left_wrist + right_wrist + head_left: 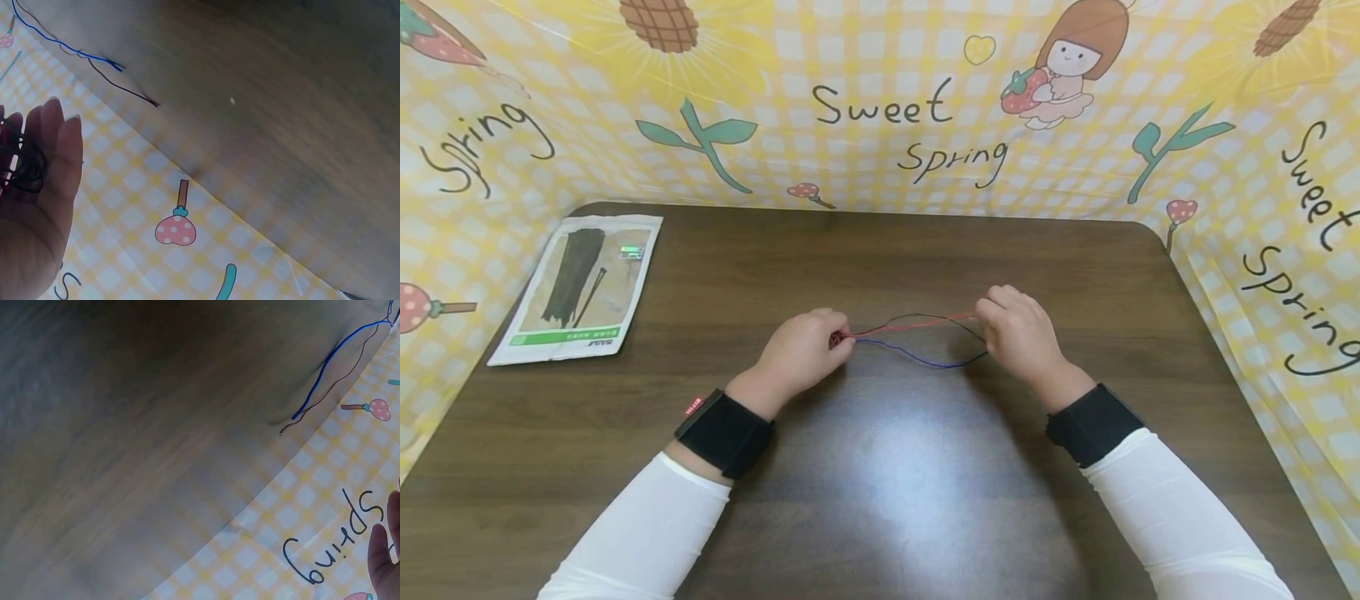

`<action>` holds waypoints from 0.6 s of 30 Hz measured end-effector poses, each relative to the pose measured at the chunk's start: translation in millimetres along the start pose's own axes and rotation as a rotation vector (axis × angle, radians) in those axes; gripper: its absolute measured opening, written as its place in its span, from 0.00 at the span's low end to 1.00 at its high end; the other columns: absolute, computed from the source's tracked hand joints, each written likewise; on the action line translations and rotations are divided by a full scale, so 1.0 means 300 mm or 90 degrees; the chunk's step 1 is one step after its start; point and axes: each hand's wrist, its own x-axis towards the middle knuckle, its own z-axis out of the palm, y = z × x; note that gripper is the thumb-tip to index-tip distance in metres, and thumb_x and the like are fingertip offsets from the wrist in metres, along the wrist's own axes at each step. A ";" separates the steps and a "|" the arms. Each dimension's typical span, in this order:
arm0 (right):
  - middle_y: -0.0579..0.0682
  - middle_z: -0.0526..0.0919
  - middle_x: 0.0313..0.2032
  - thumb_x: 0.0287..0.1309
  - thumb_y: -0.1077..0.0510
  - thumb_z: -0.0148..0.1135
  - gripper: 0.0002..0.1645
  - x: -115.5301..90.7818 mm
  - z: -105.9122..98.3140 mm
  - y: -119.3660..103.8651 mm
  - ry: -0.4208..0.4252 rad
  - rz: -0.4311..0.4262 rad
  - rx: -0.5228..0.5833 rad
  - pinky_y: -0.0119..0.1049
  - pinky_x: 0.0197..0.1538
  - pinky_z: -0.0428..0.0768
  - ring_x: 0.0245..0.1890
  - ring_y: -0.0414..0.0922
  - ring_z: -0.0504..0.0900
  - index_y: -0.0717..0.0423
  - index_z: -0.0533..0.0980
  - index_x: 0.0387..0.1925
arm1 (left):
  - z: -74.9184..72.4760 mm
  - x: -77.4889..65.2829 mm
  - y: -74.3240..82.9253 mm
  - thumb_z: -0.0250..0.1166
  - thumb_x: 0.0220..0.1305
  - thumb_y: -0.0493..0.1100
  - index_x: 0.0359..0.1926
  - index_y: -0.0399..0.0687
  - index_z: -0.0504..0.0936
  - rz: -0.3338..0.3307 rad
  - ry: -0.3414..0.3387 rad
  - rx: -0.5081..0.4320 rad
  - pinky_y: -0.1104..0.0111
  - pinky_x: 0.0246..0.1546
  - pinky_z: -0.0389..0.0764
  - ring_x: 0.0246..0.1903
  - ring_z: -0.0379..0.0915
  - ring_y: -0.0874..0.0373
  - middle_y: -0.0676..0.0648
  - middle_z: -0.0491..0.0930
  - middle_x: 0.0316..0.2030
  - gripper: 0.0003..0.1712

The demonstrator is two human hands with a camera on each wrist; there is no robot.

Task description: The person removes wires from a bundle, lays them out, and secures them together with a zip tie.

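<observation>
Wires in red, blue and black span your two hands above the table. Grip the dark bunch in your left hand; pinch the red strand in your right, whose hold on the others cannot be told. Pull lightly, evenly; slack loops may snag. Surface: brown wood grain, packet at far left, yellow-checked cloth behind.

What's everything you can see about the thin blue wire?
The thin, plastic-looking blue wire bows slackly toward the person over the brown wood-look table, nearer than the thin red wire and thin dark wire. It emerges from the bare left hand and extends to the bare right hand; any grip there is unclear.
</observation>
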 end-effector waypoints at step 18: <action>0.52 0.69 0.21 0.47 0.72 0.65 0.09 -0.002 -0.004 0.013 -0.005 0.025 -0.007 0.37 0.24 0.63 0.24 0.51 0.68 0.62 0.72 0.22 | 0.005 -0.003 -0.011 0.59 0.58 0.33 0.23 0.46 0.71 0.009 -0.041 -0.029 0.67 0.26 0.67 0.25 0.63 0.57 0.50 0.68 0.22 0.09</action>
